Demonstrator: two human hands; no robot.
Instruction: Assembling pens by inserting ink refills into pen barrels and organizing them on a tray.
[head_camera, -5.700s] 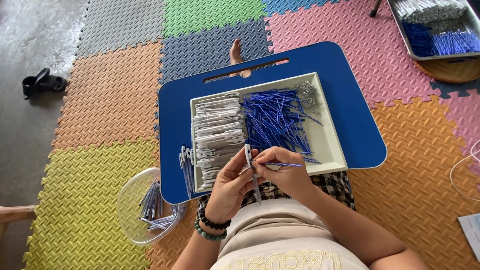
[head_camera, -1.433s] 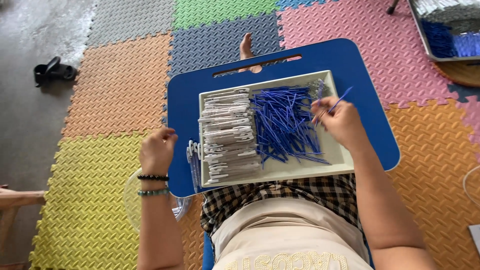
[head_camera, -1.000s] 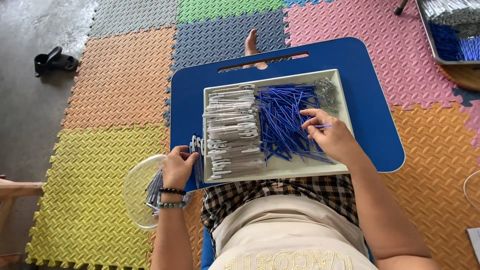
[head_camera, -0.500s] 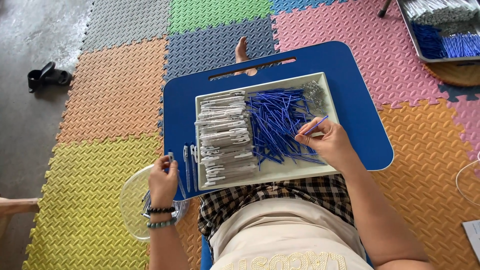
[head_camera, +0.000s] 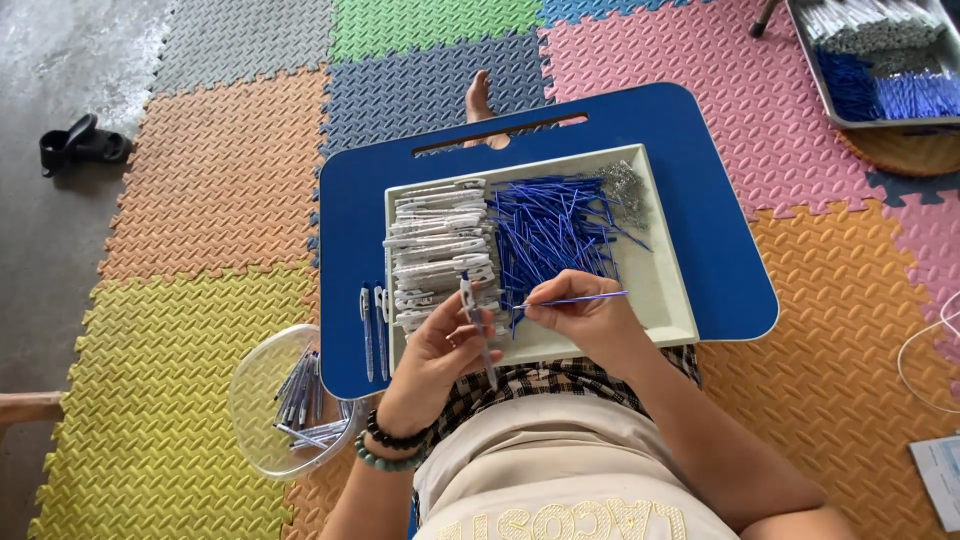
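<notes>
A white pen barrel (head_camera: 475, 322) is gripped in the left hand (head_camera: 440, 350), fingers curled shut round it, tip pointed down toward the lap, just over the near edge of the tray (head_camera: 672, 300). A thin blue refill (head_camera: 580, 297) is pinched betw. thumb and forefinger of the right hand (head_camera: 580, 318), remaining fingers folded in; the refill is held roughly level, its free end aimed at the tray's right side, its near end close to the barrel's top. Both hands are kept together above the tray's near edge, approx. at its middle. The tray is set on a blue lap board (head_camera: 350, 230), slightly toward the board's right. Inside the tray, white barrels (head_camera: 440, 245) are stacked along the left side, blue refills (head_camera: 550, 225) are heaped in the middle, and a small pile of metal springs (head_camera: 625, 185) is seen in the far right corner. Two finished pens (head_camera: 372, 325) are laid side by side on the board's left strip, just beside the tray, near the board's near left corner. A clear bowl (head_camera: 255, 395) w/ more pens is placed on the foam mat (head_camera: 200, 200), off the board's near left corner. Bead bracelets (head_camera: 390, 448) are worn on the left wrist. A second tray (head_camera: 880, 60) w/ similar parts is seen at the top right corner of the mat.
</notes>
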